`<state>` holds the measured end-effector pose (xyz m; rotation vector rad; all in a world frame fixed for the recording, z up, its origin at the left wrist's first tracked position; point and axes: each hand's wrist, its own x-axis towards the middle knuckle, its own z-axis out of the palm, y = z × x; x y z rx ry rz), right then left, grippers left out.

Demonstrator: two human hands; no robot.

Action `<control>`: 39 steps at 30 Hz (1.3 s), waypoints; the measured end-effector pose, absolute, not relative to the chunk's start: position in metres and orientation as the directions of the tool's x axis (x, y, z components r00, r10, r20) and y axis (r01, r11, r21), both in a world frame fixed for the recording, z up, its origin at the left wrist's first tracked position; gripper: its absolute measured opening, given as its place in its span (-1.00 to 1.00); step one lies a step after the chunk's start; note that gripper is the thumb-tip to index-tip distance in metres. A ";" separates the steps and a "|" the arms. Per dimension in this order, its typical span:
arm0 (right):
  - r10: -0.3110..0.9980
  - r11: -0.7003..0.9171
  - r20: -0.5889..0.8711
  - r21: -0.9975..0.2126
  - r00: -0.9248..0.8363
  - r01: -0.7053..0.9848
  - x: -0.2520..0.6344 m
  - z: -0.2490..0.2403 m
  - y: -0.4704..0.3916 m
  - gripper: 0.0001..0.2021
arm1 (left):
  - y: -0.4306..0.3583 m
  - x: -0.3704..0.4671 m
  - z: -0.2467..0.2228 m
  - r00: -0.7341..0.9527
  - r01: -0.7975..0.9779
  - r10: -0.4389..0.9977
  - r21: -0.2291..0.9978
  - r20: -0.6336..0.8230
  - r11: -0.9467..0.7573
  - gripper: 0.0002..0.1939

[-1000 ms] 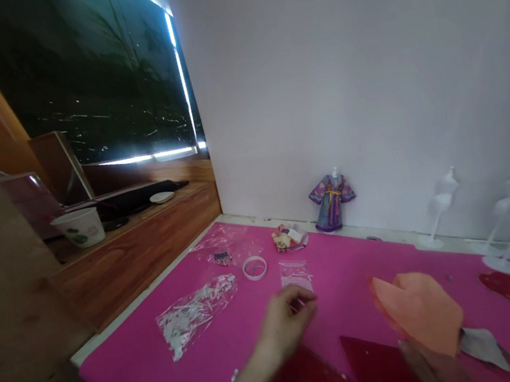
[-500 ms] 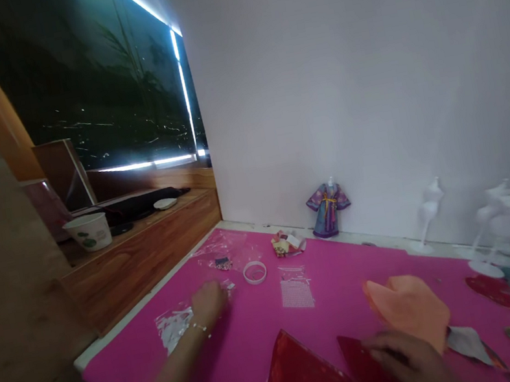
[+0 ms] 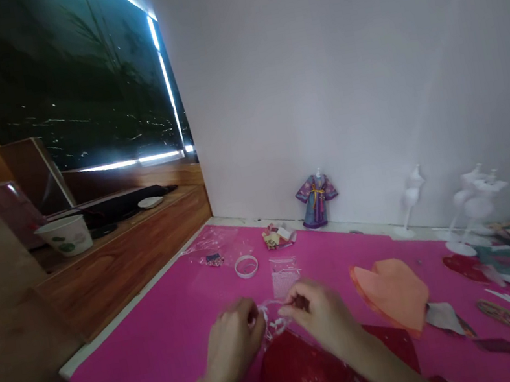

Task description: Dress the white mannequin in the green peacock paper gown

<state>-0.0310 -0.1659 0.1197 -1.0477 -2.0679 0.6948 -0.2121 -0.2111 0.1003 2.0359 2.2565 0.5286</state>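
Over the near middle of the table, my left hand (image 3: pixel 236 339) and my right hand (image 3: pixel 323 314) face each other with fingers curled and pinched. Stretched between them is a small clear plastic bag (image 3: pixel 275 326) with whitish bits, its contents too blurred to name. My left hand grips its left side, my right hand its upper right. Just below lies dark red patterned fabric (image 3: pixel 292 375), partly covered by my right forearm. Beyond my hands is a small sheet of tiny white beads (image 3: pixel 285 283), its lower part hidden. A roll of white tape (image 3: pixel 246 266) stands behind my left hand.
On the pink mat (image 3: pixel 156 360) lie an orange cloth piece (image 3: pixel 394 295), fabric scraps (image 3: pixel 279 235) and a clear bag (image 3: pixel 215 259). By the wall stand a purple doll robe (image 3: pixel 318 199) and white mini mannequins (image 3: pixel 473 198). A paper cup (image 3: pixel 68 237) is on the left ledge.
My left hand has lifted the small clear bag from the left of the mat to the middle. My right hand has left the red fabric and now pinches the bag too.
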 end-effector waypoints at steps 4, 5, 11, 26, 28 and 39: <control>0.780 0.606 0.312 -0.594 -0.543 0.529 -0.031 0.123 -0.164 -0.80 | -0.214 -0.200 0.099 -0.086 0.937 0.979 0.349 0.187 0.016 -0.82; 0.779 0.604 0.304 -0.596 -0.548 0.528 -0.030 0.123 -0.164 -0.78 | -0.214 -0.199 0.100 -0.084 0.932 0.979 0.363 0.187 0.010 -0.82; 0.818 0.556 0.279 -0.610 -0.503 0.565 -0.029 0.124 -0.163 -0.94 | -0.216 -0.195 0.105 -0.069 0.912 0.976 0.411 0.204 -0.021 -0.81; 0.897 0.441 0.342 -0.640 -0.281 0.629 0.106 0.092 -0.150 -0.80 | -0.200 -0.245 0.145 -0.205 0.975 0.870 0.011 0.448 0.224 -0.74; 0.909 0.415 0.310 -0.627 -0.278 0.659 0.126 0.075 -0.158 -0.81 | -0.191 -0.252 0.141 -0.145 0.966 0.856 -0.119 0.496 0.232 -0.70; 0.846 0.486 -0.040 -0.353 -0.532 0.799 0.148 0.013 -0.210 -0.50 | -0.191 -0.226 0.085 0.009 1.000 0.970 -0.012 0.245 -0.007 -0.53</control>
